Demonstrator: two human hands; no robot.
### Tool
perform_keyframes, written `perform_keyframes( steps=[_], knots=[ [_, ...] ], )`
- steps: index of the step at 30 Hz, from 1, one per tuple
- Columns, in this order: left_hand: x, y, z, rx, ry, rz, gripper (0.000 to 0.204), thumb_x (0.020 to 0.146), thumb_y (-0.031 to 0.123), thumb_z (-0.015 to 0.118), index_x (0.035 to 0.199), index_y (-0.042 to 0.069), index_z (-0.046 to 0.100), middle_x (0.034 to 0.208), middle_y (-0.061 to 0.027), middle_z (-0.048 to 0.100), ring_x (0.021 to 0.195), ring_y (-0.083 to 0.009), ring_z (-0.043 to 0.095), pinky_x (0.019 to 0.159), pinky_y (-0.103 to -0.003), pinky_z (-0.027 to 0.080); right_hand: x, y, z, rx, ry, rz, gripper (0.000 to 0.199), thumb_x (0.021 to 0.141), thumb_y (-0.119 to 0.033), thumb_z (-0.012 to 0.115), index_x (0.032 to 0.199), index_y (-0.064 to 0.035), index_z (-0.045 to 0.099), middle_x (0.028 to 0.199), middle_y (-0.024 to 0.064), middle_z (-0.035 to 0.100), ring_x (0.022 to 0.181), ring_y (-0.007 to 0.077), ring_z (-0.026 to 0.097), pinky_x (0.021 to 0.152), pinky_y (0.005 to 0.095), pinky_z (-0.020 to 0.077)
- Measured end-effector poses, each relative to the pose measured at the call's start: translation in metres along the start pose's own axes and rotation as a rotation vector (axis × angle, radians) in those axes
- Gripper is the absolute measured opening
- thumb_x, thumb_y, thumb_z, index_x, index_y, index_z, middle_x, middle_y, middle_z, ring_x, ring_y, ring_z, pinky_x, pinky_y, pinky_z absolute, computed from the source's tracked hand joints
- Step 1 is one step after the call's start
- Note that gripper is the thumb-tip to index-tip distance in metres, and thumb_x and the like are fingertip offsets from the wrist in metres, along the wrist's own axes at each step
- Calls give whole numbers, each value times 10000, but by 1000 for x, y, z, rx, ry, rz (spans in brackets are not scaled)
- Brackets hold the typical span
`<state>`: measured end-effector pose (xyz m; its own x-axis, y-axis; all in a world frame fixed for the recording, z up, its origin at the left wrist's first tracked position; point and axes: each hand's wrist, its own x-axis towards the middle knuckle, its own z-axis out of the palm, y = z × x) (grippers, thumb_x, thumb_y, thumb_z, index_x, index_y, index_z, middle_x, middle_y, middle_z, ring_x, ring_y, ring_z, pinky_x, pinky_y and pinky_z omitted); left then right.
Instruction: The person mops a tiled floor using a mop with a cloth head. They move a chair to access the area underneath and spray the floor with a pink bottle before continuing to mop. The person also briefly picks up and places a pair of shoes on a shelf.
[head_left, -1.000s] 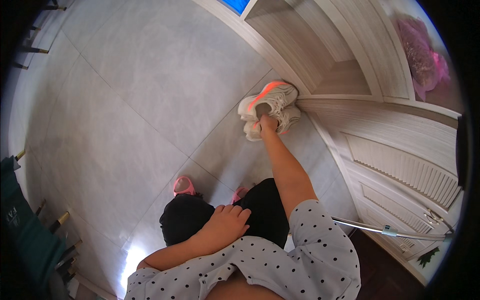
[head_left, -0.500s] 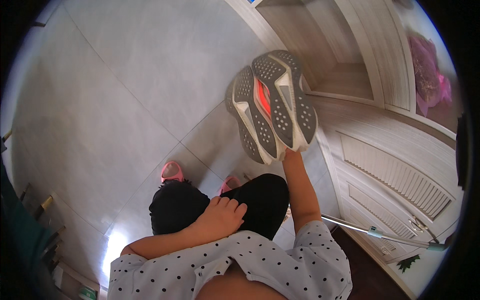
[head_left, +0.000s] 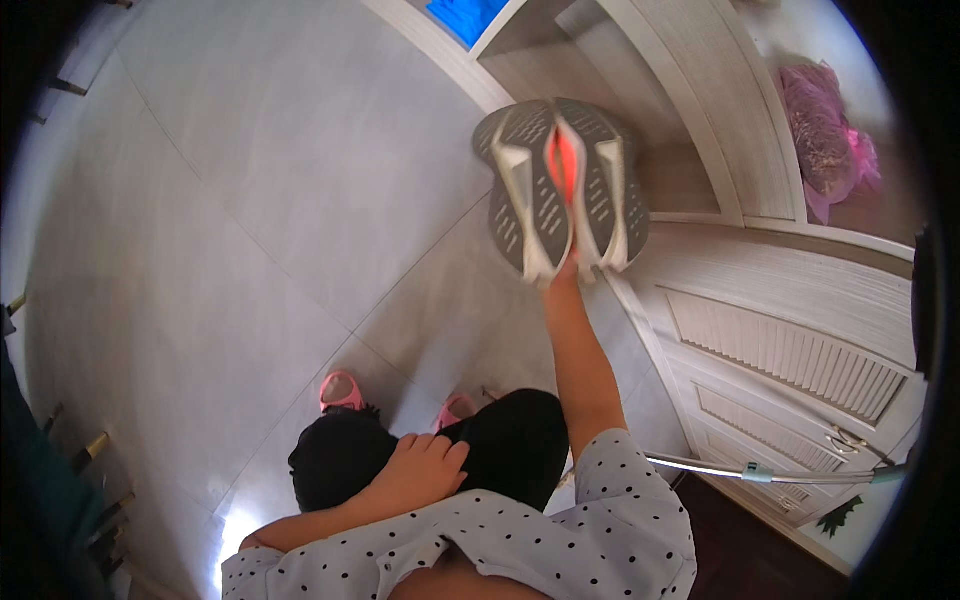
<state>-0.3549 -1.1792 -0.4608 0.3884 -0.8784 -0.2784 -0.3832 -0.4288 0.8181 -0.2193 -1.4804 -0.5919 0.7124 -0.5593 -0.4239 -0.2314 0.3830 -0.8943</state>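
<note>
A pair of sneakers (head_left: 540, 190) hangs in front of the shelf opening, grey soles turned up toward me. The soles have white inserts and heels, and an orange-red strip shows between the two shoes. My right hand (head_left: 568, 268) grips the pair at the heel end. Its fingers are hidden behind the shoes, and the arm is stretched forward. My left hand (head_left: 423, 468) lies on my black trousers (head_left: 345, 455) near the knees. Its fingers rest lightly bent and hold nothing.
A pale wooden cabinet (head_left: 780, 245) with open cubbies and louvred doors stands at the right. A blue thing (head_left: 468, 15) sits in the far cubby, a pink plastic bag (head_left: 825, 135) on the right shelf. A metal rod (head_left: 700, 465) runs low right. Pink sandals (head_left: 342, 388) are on my feet.
My right hand has carried the sneakers away from me toward the cubby, turning them until they hang side by side. The left hand stays on my trousers. More of the blue thing shows.
</note>
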Motion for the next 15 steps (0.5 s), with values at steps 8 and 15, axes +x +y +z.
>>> perform_keyframes(
  steps=[8, 15],
  knots=[
    [-14, -6, -9, 128, 26, -239, 336, 739, 248, 582, 1007, 60, 504, 890, -108, 538, 889, -267, 507, 797, -378, 374, 96, -85, 54, -493, -202, -921, 380, 754, -128, 598, 1097, -20, 474, 993, 107, 556, 951, 181, 524, 796, 319, 456],
    [-16, -14, -25, 154, 84, -502, 318, 724, 215, 599, 979, 45, 511, 842, -96, 539, 840, -253, 518, 739, -362, 384, 174, -64, 29, -87, -88, -689, 364, 762, -160, 587, 1087, -27, 491, 1011, 99, 556, 968, 190, 519, 825, 336, 439]
  ],
)
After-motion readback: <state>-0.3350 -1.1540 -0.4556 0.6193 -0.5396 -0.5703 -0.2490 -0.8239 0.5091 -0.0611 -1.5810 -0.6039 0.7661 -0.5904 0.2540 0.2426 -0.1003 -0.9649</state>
